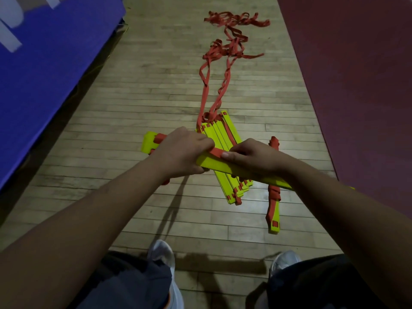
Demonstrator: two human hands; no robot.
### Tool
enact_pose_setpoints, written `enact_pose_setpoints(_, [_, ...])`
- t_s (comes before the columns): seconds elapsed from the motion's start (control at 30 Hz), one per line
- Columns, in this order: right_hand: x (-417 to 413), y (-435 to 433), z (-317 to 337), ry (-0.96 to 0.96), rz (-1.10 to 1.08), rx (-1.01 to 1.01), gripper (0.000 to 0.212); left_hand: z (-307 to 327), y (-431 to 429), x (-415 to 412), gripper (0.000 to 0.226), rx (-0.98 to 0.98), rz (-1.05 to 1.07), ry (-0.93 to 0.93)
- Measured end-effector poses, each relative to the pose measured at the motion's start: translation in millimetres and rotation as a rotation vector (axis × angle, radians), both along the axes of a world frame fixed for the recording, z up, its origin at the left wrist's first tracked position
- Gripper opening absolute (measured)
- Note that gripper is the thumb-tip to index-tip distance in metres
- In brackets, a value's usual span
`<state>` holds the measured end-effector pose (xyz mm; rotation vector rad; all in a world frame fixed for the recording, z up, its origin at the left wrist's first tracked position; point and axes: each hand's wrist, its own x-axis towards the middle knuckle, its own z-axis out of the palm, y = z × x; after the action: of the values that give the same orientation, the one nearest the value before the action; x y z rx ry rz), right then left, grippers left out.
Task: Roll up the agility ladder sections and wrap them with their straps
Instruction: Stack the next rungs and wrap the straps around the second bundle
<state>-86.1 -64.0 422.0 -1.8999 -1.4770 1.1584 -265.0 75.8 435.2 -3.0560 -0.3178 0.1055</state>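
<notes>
A: What did you see nearest the person?

B: Two pale shoes (163,253) on the wood floor (138,103), dark trousers above them, and both bare forearms stretched forward over the knees.

A: And the hands?

B: Both were closed around one bundle (214,162) of yellow rungs, held crosswise above the floor. The left hand (181,150) gripped it from above, fingers curled tight round the bundle. The right hand (250,156) clamped the other side, its thumb pressing a red strap (217,152) flat against the top of the bundle, between the two hands. The bundle's far end stuck out past the left hand, with red webbing at the tip.

A: Anything under it?

B: A stack (225,134) of yellow rungs lay flat on the floor beneath the hands, running away from the person. Just to its right lay a wrapped bundle (274,206), red strap wound round its middle.

A: Further off?

B: Red straps (206,85) trailed from the stack's far end into a loose tangle (234,21) well beyond. A blue mat (44,63) bordered the floor on the left, a dark red one (356,74) on the right
</notes>
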Motion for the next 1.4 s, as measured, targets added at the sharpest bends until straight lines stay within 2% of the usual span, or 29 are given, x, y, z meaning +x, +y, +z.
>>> enact_pose_setpoints(0.07, [1,-1,-2,-0.036,-0.003,0.04,0.049,3,4,1,0.078,-0.048,0.011,0.055])
enact_pose_setpoints(0.13, [5,-2,-2,-0.062,-0.008,0.062,0.046,8,10,-2,0.088,-0.141,0.014,0.057])
enact_pose_setpoints(0.17, [8,-3,-1,-0.064,-0.014,0.056,0.045,12,14,-4,0.083,-0.201,0.011,0.03])
enact_pose_setpoints(0.23, [14,-6,2,-0.074,-0.012,0.037,0.048,16,22,-7,0.055,-0.284,-0.016,-0.041])
enact_pose_setpoints(0.3, [17,-9,2,-0.143,0.021,0.049,0.056,18,31,-11,0.024,-0.244,-0.107,-0.16])
enact_pose_setpoints(0.37, [18,-10,2,-0.231,0.071,0.065,0.067,21,38,-14,0.009,-0.152,-0.163,-0.228])
enact_pose_setpoints(0.43, [19,-10,0,-0.266,0.085,0.063,0.069,26,41,-18,0.009,-0.079,-0.17,-0.229])
enact_pose_setpoints(0.5, [22,-10,-4,-0.292,0.073,0.057,0.057,31,46,-22,0.013,-0.046,-0.157,-0.238])
enact_pose_setpoints(0.57, [26,-9,-6,-0.314,0.037,0.055,0.047,34,51,-29,0.022,-0.026,-0.066,-0.232])
enact_pose_setpoints(0.7, [36,-11,-10,-0.278,-0.028,0.039,0.046,33,66,-43,0.027,-0.097,0.201,-0.25])
enact_pose_setpoints(0.77, [38,-11,-13,-0.285,-0.04,0.033,0.045,27,69,-45,0.02,-0.216,0.302,-0.252])
enact_pose_setpoints(0.87, [38,-11,-15,-0.25,-0.062,0.027,0.045,18,73,-43,0.004,-0.51,0.427,-0.295])
enact_pose_setpoints(1.0, [37,-11,-15,-0.168,-0.097,0.023,0.048,17,69,-44,0.034,-1.028,0.514,-0.334])
enact_pose_setpoints(1.07, [35,-12,-14,-0.12,-0.117,0.038,0.047,15,68,-44,0.034,-1.109,0.525,-0.447])
enact_pose_setpoints(1.17, [30,-13,-9,0.006,-0.173,0.066,0.04,6,68,-37,0.012,-1.215,0.595,-0.68])
enact_pose_setpoints(1.4, [11,-12,-3,0.237,-0.264,0.091,0.037,8,49,-11,0.011,-1.615,0.484,-1.032])
